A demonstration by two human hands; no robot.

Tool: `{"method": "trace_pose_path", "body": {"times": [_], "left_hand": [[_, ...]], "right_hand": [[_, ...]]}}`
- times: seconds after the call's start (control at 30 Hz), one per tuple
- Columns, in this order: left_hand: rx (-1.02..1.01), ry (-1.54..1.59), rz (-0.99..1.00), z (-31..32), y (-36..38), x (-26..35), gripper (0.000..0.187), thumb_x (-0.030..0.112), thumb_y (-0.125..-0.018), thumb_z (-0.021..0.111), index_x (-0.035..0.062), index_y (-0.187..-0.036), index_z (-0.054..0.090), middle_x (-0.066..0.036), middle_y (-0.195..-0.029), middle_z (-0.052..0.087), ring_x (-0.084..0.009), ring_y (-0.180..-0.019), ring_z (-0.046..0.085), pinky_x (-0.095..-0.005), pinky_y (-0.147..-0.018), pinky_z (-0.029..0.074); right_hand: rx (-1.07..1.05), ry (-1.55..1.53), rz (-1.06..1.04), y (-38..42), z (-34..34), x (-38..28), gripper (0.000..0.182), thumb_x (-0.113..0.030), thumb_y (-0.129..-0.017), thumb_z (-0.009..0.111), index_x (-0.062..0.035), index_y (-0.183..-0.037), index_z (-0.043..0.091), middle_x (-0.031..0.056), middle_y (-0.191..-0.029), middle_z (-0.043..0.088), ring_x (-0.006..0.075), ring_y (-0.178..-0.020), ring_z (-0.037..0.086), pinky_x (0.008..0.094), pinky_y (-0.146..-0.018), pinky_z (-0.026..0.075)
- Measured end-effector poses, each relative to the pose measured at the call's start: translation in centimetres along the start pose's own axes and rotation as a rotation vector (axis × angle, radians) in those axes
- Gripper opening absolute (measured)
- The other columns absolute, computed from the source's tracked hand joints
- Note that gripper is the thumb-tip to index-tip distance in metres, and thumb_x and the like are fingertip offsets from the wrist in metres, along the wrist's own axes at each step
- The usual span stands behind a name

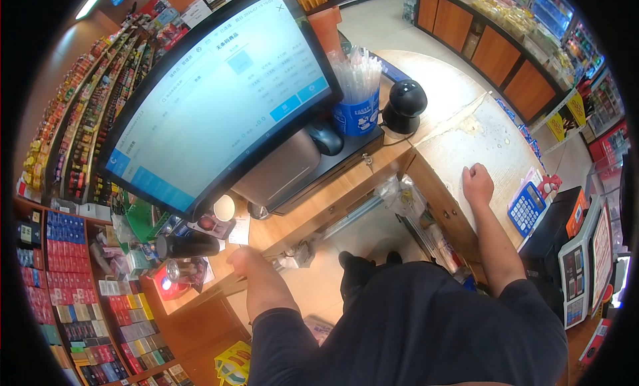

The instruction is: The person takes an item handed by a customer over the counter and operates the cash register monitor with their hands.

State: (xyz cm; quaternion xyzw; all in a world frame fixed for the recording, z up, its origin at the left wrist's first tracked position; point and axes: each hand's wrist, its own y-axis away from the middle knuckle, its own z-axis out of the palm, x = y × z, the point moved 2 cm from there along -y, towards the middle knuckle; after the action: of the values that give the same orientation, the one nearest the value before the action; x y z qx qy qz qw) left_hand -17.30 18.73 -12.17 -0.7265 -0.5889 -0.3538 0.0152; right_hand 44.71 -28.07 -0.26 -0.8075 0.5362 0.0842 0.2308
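Note:
My right hand [478,184] rests closed on the worn white counter [459,146], left of a blue calculator [527,209]. Whether anything is inside the fist cannot be seen. On the other side, my left hand [243,259] is at the edge of the wooden desk [279,227], just below a white slip of paper [239,230] and right of a black cylindrical bottle [191,245]. Its fingers are too hidden to make out. A large lit monitor [219,100] stands beyond it, with a computer mouse [325,140] behind its lower right edge.
A blue cup of wrapped straws [357,114] and a black round scanner [406,101] stand behind the desk drawer. A glass jar [181,271] sits at the left. A weighing scale [578,273] is at the right. Packed shelves [70,266] line the left side.

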Motion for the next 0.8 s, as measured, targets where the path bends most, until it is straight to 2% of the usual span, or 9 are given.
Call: {"method": "trace_pose_path", "body": {"times": [0.07,0.13,0.23,0.37,0.8], "left_hand": [[0.011,0.001,-0.003,0.3,-0.5,-0.1,0.037,0.017,-0.106,0.047,0.0007,-0.139,0.05,-0.03,-0.135,0.06,-0.0449,-0.12,0.066,-0.0528,-0.095,0.061],[0.038,0.074,-0.053,-1.0,2.0,0.2,0.038,0.018,-0.107,0.045,-0.0003,-0.14,0.049,-0.031,-0.134,0.06,-0.0445,-0.12,0.066,-0.0534,-0.096,0.06],[0.064,0.343,-0.224,-6.6,10.9,1.8,0.039,0.021,-0.108,0.043,-0.0021,-0.14,0.048,-0.031,-0.133,0.061,-0.0438,-0.12,0.066,-0.0544,-0.095,0.06],[0.032,0.108,-0.071,-3.4,5.9,0.8,0.04,0.022,-0.11,0.039,-0.0033,-0.14,0.047,-0.029,-0.135,0.061,-0.0433,-0.121,0.066,-0.0543,-0.095,0.06],[0.048,0.174,-0.09,-4.3,7.4,1.0,0.041,0.024,-0.11,0.039,-0.0025,-0.139,0.051,-0.028,-0.133,0.062,-0.0434,-0.122,0.065,-0.0532,-0.097,0.06]], "right_hand": [[-0.009,0.0,0.004,0.0,-0.1,-0.1,0.029,-0.032,-0.094,0.07,-0.007,-0.083,0.06,0.0161,-0.086,0.065,0.0411,-0.081,0.064,0.0524,-0.072,0.049],[-0.01,-0.002,0.009,0.0,-0.2,-0.2,0.029,-0.032,-0.094,0.07,-0.007,-0.083,0.06,0.0162,-0.086,0.065,0.041,-0.081,0.064,0.0524,-0.072,0.049],[-0.01,-0.002,0.011,0.0,-0.2,-0.3,0.029,-0.032,-0.094,0.07,-0.0068,-0.082,0.06,0.0163,-0.086,0.065,0.041,-0.081,0.065,0.0525,-0.072,0.049],[-0.002,-0.004,0.004,0.0,-0.1,0.0,0.032,-0.034,-0.095,0.068,-0.0066,-0.083,0.059,0.0164,-0.085,0.064,0.0403,-0.079,0.064,0.0517,-0.07,0.048],[-0.004,-0.001,0.0,0.0,-0.1,0.0,0.032,-0.035,-0.095,0.068,-0.0061,-0.083,0.06,0.0167,-0.085,0.065,0.0402,-0.079,0.064,0.0511,-0.07,0.049]]}}
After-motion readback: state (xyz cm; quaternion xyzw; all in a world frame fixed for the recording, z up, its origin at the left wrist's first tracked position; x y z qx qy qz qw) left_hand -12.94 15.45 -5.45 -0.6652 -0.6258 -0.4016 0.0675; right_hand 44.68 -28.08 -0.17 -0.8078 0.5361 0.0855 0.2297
